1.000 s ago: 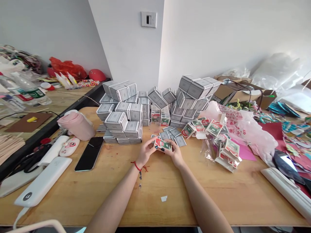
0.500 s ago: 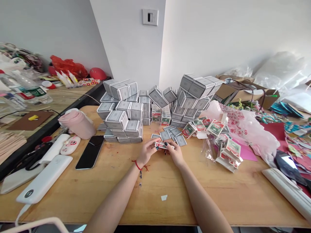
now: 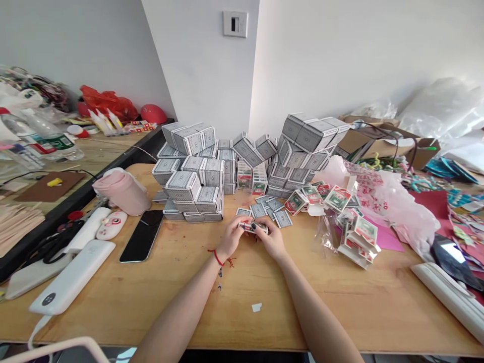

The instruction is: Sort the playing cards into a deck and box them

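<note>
At the desk's near edge, our forearms reach in over bare wood and one white paper scrap. Toward the middle, our left hand, with a red cord at the wrist, and our right hand meet on a small printed box. Both hands are closed round it, fingertips pinching its ends. We cannot tell whether it rests on the wood or sits just above it.

Off to the left lie a power bank, a dark phone and a pink roll, all well apart from our hands. Just beyond our fingers, a few flat grey cards are scattered on the wood. To the right, a clear bag spills red-and-green boxes toward the desk's right side.

Along the far edge, against the wall, made-up grey boxes stand in two heaps, several layers high, with a lower run between them. A wall switch hangs above.

By our reckoning the work is well advanced. Dozens of boxes are stacked at the back, while only the loose flats, the spill from the bag and the one in our grip are left.
</note>
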A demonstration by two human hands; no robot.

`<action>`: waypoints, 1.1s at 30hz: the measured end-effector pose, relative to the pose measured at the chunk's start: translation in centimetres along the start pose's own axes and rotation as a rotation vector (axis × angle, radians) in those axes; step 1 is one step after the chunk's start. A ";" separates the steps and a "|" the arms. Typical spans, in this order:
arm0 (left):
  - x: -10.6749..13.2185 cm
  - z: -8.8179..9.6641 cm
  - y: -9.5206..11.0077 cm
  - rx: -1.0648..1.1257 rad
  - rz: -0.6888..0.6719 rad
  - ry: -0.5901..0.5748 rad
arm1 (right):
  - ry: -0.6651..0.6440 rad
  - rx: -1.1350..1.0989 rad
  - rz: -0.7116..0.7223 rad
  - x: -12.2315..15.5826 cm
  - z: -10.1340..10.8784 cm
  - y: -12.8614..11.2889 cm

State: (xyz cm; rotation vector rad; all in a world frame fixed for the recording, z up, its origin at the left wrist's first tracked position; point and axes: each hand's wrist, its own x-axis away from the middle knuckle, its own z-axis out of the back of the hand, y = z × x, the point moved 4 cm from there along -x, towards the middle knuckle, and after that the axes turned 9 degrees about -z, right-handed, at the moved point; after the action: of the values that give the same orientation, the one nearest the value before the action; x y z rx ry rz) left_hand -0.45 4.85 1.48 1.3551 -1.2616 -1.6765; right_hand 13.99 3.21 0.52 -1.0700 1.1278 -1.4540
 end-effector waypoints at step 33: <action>0.0 -1.2 -2.2 0.392 0.143 0.161 | 0.148 0.269 0.101 0.3 0.1 -0.2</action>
State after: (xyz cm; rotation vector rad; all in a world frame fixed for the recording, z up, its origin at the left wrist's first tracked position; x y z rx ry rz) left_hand 0.92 5.25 -0.57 1.5458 -1.6048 -1.2373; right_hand 14.03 2.91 0.81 -0.7191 1.0364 -1.5724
